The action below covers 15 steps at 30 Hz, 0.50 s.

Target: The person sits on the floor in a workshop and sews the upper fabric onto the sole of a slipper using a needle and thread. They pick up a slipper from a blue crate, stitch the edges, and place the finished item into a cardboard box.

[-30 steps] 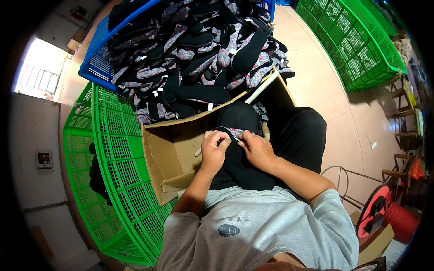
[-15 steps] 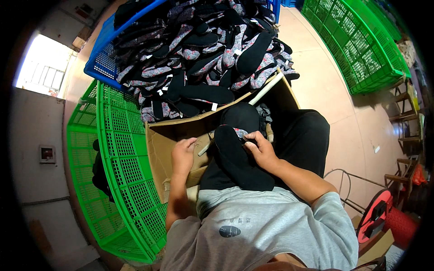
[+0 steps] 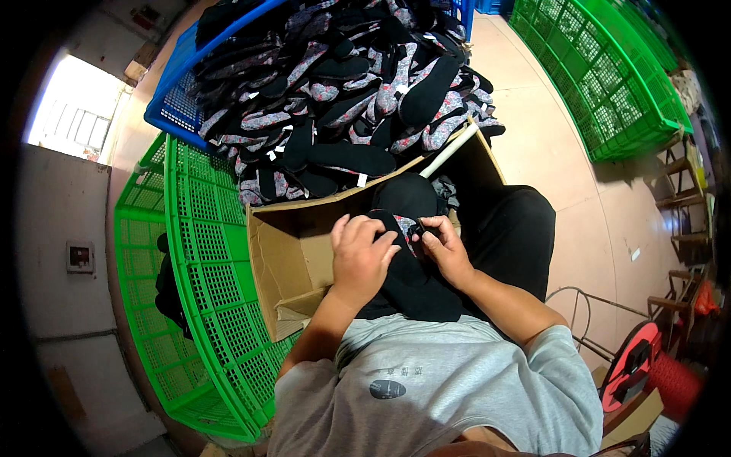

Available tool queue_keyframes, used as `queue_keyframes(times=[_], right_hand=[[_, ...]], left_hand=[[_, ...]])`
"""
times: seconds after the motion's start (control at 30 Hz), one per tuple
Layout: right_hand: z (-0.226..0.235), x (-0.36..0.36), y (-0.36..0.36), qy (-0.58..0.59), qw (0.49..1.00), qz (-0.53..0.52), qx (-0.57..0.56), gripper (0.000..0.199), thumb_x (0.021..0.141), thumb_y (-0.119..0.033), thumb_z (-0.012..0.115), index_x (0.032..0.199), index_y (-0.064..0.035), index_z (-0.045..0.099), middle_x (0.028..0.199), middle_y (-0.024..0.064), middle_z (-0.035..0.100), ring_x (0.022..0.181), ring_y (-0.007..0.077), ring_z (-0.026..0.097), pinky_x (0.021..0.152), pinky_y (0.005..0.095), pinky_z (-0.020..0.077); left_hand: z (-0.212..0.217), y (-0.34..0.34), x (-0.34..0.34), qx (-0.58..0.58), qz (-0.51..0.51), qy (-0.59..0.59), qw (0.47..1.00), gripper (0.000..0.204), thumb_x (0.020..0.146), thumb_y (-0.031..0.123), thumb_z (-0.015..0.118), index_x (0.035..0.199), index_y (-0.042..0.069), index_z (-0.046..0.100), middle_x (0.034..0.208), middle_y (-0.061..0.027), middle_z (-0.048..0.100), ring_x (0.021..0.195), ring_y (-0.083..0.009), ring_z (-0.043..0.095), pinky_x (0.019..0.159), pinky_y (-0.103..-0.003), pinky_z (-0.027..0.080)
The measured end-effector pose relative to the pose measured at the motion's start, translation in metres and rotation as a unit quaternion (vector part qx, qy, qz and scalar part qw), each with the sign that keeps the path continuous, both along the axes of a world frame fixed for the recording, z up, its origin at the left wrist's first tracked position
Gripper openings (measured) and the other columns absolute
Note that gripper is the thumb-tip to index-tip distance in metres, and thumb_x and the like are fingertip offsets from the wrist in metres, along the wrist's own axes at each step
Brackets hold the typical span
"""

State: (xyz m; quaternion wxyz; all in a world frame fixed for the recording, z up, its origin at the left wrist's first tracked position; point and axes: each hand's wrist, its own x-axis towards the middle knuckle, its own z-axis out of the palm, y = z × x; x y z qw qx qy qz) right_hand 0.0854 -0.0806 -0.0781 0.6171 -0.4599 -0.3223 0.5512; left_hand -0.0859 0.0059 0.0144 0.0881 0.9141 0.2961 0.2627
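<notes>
Beyond the left hand [image 3: 358,257], a cardboard box [image 3: 280,255] apparently abuts heaped slippers [image 3: 430,89].

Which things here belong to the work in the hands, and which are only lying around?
Work in hand:
black-soled floral piece, at left hand and right hand
probably the piled similar pieces

Apparently just around:
green crate at right
red cylinder

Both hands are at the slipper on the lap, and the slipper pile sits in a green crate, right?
Not green: the head view shows the slipper pile in a blue crate. Left hand and right hand are at the lap slipper.
</notes>
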Motion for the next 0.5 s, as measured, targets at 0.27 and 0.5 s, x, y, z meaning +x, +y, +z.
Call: queue_keyframes(times=[0.27, 0.5], right_hand=[[-0.011, 0.005, 0.002, -0.021, 1.000, -0.011, -0.005, 0.031, 0.101, -0.022, 0.055, 0.126, -0.0054, 0.046, 0.100, 0.0031, 0.064, 0.076, 0.0056, 0.052, 0.068, 0.0219, 0.0448], [-0.004, 0.002, 0.002, 0.053, 0.995, -0.079, -0.020, 0.028, 0.101, -0.022, 0.054, 0.124, -0.0082, 0.048, 0.094, 0.0022, 0.062, 0.067, 0.0040, 0.045, 0.057, 0.0176, 0.0363]], left_hand=[[-0.029, 0.010, 0.021, 0.026, 0.005, 0.018, 0.999, 0.013, 0.073, 0.015, 0.073, 0.082, 0.009, 0.066, 0.086, -0.0033, 0.056, 0.095, -0.0240, 0.054, 0.088, -0.044, 0.038], [-0.028, 0.028, -0.014, 0.010, 0.112, -0.078, 0.991, 0.006, 0.080, 0.011, 0.066, 0.080, 0.007, 0.061, 0.087, -0.0093, 0.056, 0.092, -0.0319, 0.052, 0.084, -0.043, 0.042]])
